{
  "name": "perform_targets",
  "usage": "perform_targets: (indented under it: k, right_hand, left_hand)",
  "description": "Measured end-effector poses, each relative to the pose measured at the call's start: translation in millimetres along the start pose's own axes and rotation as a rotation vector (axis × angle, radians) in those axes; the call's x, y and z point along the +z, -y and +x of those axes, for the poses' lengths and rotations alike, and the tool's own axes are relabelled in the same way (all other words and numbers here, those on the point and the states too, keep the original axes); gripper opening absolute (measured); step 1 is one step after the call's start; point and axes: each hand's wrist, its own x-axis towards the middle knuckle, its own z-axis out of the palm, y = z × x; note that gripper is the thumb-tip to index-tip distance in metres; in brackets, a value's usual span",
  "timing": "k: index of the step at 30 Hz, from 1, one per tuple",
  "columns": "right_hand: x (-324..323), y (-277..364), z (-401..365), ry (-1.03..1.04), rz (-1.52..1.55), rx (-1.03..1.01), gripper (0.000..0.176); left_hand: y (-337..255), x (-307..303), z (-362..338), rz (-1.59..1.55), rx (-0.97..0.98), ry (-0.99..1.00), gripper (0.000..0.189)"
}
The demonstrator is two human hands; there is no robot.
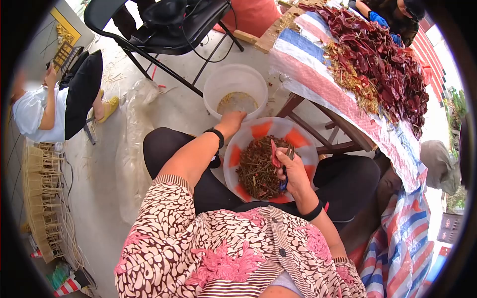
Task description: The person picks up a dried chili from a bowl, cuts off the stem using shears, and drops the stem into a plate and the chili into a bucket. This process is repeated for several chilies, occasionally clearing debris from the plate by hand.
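My left hand is at the near rim of a translucent white tub, its fingers hidden beyond the wrist and rim. The tub holds a little pale yellowish matter at its bottom. My right hand is closed around scissors and a red dried pepper. It is over a second basin, white with orange-red patches, which sits between my legs. Many brown-green dried stems fill the middle of that basin.
A striped cloth covers a table at the right, heaped with dried red peppers. Behind it is a person with blue gloves. A black folding chair stands ahead. Another person sits at the left.
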Motion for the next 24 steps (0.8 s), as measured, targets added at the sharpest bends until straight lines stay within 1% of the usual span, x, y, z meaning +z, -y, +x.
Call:
perform_targets:
  k: [1, 4, 7, 9, 10, 11, 12, 14, 17, 18, 20, 21, 22, 23, 24]
  right_hand:
    - [2, 2, 1, 0.001, -0.005, -0.012, 0.015]
    - [9, 9, 5, -0.01, -0.038, -0.043, 0.017]
    - [22, 22, 15, 0.013, -0.087, -0.063, 0.019]
    - [38, 38, 25, 0.036, -0.141, -0.095, 0.021]
    - [45, 45, 36, 0.099, -0.106, -0.159, 0.023]
    - [50, 49, 47, 0.164, -0.075, -0.222, 0.024]
    - [57, 51, 52, 0.124, -0.046, -0.266, 0.025]
    - [68, 60, 60, 0.061, 0.01, -0.348, 0.027]
    - [51, 70, 46, 0.099, -0.172, -0.33, 0.027]
    - [44, 80, 36, 0.122, -0.223, -0.357, 0.031]
    - [28, 107, 22, 0.033, -0.33, -0.452, 0.036]
    - [19, 124, 18, -0.089, -0.444, -0.54, 0.043]
    - [4, 136, 25, -0.239, -0.48, -0.597, 0.045]
    - [-13, 159, 30, -0.257, -0.596, -0.71, 0.043]
    - [-24, 177, 32, -0.394, -0.776, -0.694, 0.035]
  left_hand:
    - [-1, -1, 0, 0.048, -0.011, 0.054, 0.015]
    - [-10, -8, -3, 0.175, -0.065, 0.128, 0.022]
    - [-33, -18, -20, 0.459, 0.052, -0.125, 0.032]
    - [-52, -31, -22, 0.494, 0.098, 0.088, 0.037]
    - [-63, -39, -22, 0.513, 0.125, 0.191, 0.04]
    - [-76, -51, -22, 0.418, 0.088, 0.372, 0.038]
    - [-90, -63, -24, 0.322, 0.047, 0.555, 0.037]
    - [-113, -81, -31, 0.447, 0.221, 0.775, 0.027]
    - [-127, -82, -32, 0.332, 0.174, 0.863, 0.028]
    - [-127, -80, -27, 0.333, 0.228, 0.851, 0.028]
    - [-137, -88, -24, 0.305, 0.295, 0.711, 0.027]
    - [-141, -92, -28, 0.287, 0.318, 0.651, 0.027]
    - [-146, -94, -33, 0.267, 0.393, 0.611, 0.024]
    - [-154, -94, -36, 0.24, 0.457, 0.575, 0.023]
    - [-160, -88, -41, 0.209, 0.516, 0.543, 0.022]
